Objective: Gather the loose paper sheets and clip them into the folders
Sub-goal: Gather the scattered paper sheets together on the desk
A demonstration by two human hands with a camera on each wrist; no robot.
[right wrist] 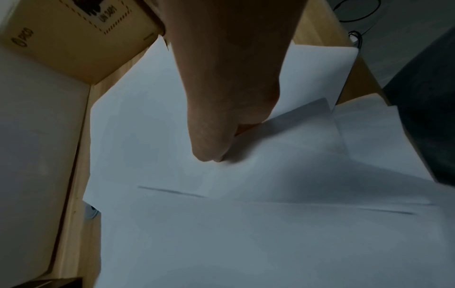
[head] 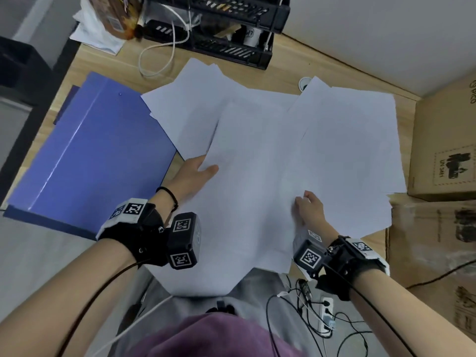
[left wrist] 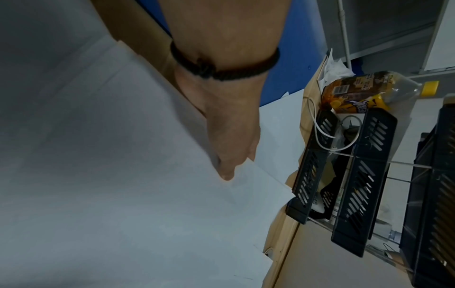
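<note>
Wooden desk [head: 85, 65]: both hands pinch overlapping paper sheets [head: 257, 155].

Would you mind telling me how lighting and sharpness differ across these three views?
Head view: evenly lit, edges bowed by the wide lens, a glare streak on the blue plastic folder. Left wrist view: soft, white paper sheets dim. Right wrist view: darkest, the right hand shadowing the sheets.

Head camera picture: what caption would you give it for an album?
Both hands, left hand and right hand, pinch sheets in a spread of loose paper sheets beside a closed blue folder.
</note>
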